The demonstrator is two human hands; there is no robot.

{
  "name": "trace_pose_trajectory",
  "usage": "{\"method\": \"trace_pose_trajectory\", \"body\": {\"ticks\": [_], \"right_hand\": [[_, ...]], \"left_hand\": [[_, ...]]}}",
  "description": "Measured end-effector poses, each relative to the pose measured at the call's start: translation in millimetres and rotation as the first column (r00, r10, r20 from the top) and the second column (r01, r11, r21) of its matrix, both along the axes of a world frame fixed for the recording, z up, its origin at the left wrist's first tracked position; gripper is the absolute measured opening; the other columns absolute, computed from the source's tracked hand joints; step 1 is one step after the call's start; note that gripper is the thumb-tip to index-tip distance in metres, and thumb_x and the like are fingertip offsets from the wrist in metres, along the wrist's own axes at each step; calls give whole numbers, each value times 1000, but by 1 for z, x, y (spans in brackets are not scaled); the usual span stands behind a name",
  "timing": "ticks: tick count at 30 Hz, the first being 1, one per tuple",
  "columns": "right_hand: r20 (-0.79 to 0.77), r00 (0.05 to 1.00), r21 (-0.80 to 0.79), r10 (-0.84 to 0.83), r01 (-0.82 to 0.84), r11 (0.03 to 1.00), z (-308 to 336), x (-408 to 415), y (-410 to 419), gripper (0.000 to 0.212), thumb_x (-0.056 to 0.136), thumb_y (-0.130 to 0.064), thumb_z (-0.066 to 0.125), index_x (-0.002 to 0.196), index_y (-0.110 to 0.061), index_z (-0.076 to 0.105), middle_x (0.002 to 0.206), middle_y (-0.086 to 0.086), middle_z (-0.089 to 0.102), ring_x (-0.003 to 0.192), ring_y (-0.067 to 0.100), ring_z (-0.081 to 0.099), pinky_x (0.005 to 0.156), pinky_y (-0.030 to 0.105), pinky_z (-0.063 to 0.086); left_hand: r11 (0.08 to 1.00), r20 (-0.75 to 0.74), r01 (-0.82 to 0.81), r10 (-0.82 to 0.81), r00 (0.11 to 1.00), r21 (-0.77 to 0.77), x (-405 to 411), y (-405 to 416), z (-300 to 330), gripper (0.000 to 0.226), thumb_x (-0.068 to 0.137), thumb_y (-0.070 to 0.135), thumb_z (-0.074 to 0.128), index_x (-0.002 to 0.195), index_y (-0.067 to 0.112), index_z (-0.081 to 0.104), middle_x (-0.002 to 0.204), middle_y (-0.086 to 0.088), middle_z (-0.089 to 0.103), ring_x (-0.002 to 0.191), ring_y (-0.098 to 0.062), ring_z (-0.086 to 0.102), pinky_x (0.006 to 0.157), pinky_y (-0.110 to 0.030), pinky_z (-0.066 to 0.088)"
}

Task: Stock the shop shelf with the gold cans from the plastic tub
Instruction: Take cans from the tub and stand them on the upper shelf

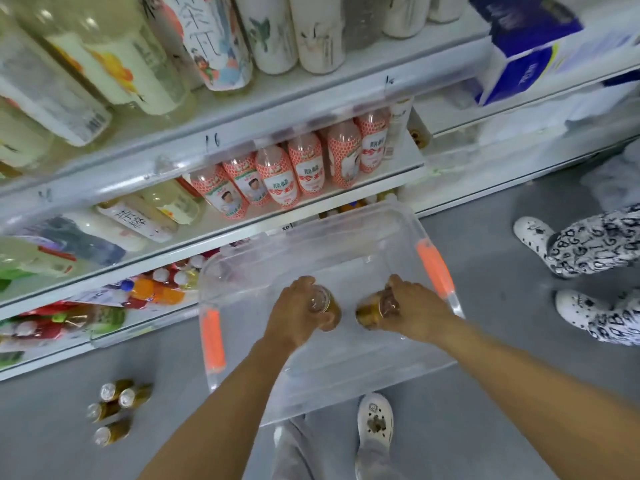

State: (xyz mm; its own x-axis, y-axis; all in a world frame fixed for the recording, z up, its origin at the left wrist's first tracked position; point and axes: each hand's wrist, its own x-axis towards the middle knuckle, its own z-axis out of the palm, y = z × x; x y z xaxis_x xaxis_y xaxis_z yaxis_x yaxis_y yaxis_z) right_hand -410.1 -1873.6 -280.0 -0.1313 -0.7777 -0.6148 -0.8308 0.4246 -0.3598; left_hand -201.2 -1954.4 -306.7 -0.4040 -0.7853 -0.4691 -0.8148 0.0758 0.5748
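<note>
left hand (294,315) grasps gold metal can (325,308) from above | right hand (412,311) grasps second gold can (375,310) | both inside clear plastic tub (346,237) with orange handles, on grey floor (502,306) | four gold cans (116,410) on floor left

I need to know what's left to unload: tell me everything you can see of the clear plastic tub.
The clear plastic tub is rectangular, see-through, with an orange handle on each short side. It sits open, without a lid, on the grey floor against the shop shelf. Inside show only two gold cans: the left hand grips one gold can, the right hand the other gold can.
</note>
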Motion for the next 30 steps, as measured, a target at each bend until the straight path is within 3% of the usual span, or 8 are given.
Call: {"method": "trace_pose_trajectory", "body": {"ticks": [2, 4, 8, 11, 15, 19, 25, 30], "right_hand": [[99, 993, -41, -63, 68, 997, 36, 0, -5, 70, 67, -55, 75, 115, -16, 41, 105, 3, 61, 96, 25, 58, 78, 36, 49], [187, 978, -95, -91, 110, 989, 73, -1, -12, 60, 66, -49, 79, 106, -19, 46, 96, -2, 63, 91, 20, 60, 76, 32, 50], [326, 938, -221, -119, 198, 955, 151, 1, -28, 43, 75, -34, 77, 109, -19, 57, 102, -4, 63, 95, 16, 60, 79, 26, 50], [395, 916, -328, -63, 205, 922, 207, 8, -41, 27, 82, -34, 72, 105, -25, 60, 96, -5, 64, 83, 11, 62, 64, 21, 52], [360, 933, -442, 13, 158, 883, 280, 23, -67, 27, 85, -48, 61, 101, -27, 60, 89, -2, 60, 71, 14, 58, 48, 27, 45], [260, 964, -538, 63, 90, 838, 349, 39, -100, 42, 84, -54, 59, 107, -18, 59, 90, 3, 60, 72, 16, 58, 54, 27, 43], [191, 966, -672, 173, 0, 740, 431, 61, -149, 37, 82, -57, 60, 102, -26, 55, 90, -4, 60, 77, 18, 62, 52, 27, 46], [205, 960, -765, 189, 37, 642, 485, 77, -198, 39, 81, -52, 64, 108, -27, 53, 94, 4, 63, 72, 18, 64, 46, 24, 48]], "left_hand": [[996, -63, -84, 83, 995, -4, 15, 2, 29, 47, 68, 26, 80, 108, 14, 57, 106, -6, 64, 99, -26, 62, 87, -41, 49], [986, -120, -167, 165, 979, -8, 26, 1, 59, 36, 69, 28, 80, 96, 18, 58, 97, -4, 65, 90, -25, 62, 82, -42, 50], [952, -303, -304, 300, 904, 37, 39, -2, 127, 37, 73, 31, 81, 100, 30, 57, 99, 7, 63, 94, -18, 62, 83, -31, 51], [944, -402, -327, 284, 871, -43, 47, -8, 183, 33, 81, 33, 75, 109, 25, 60, 100, 10, 65, 92, -10, 61, 75, -19, 47], [917, -464, -356, 241, 852, -178, 60, -26, 256, 36, 86, 44, 66, 114, 21, 63, 98, 4, 68, 86, -12, 65, 68, -23, 47], [881, -493, -382, 211, 844, -278, 75, -51, 320, 28, 89, 44, 62, 106, 23, 66, 91, 5, 69, 81, -10, 65, 72, -31, 50], [824, -477, -389, 170, 863, -411, 97, -92, 391, 34, 87, 54, 59, 104, 25, 67, 94, 9, 67, 85, -7, 62, 71, -27, 47], [759, -474, -432, 186, 861, -487, 109, -126, 437, 49, 78, 67, 57, 103, 26, 69, 94, 9, 69, 82, -8, 63, 69, -30, 51]]}}
